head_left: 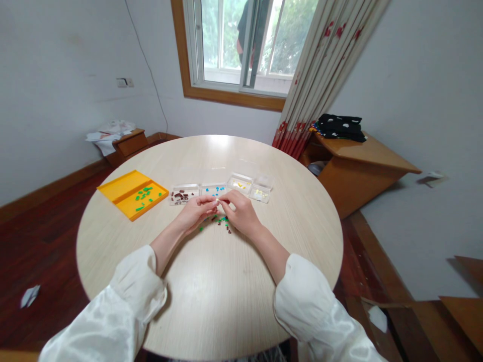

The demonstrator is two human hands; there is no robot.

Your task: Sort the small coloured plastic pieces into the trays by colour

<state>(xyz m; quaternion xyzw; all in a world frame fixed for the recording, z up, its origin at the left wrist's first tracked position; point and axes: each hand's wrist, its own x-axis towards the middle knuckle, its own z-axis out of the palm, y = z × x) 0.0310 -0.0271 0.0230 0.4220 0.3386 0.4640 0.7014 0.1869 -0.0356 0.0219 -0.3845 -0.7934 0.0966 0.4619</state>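
My left hand [195,213] and my right hand [241,213] meet over the middle of the round table [211,291]. Their fingertips pinch a tiny whitish piece [218,200], too small to make out fully. Below them lie loose green and brown toy bricks [222,221]. Just beyond the hands stand clear plastic boxes: one with brown bricks [181,196], one with blue bricks [216,191], one with yellow pieces [240,184] and one with pale pieces [260,193]. My right hand partly covers the boxes' near edges.
An open yellow case [124,201] with several green bricks [143,196] sits at the table's left. A tilted wooden cabinet [347,171] bearing black cloth [339,126] stands at the right beside the curtain [320,65]. Someone is partly visible outside the window.
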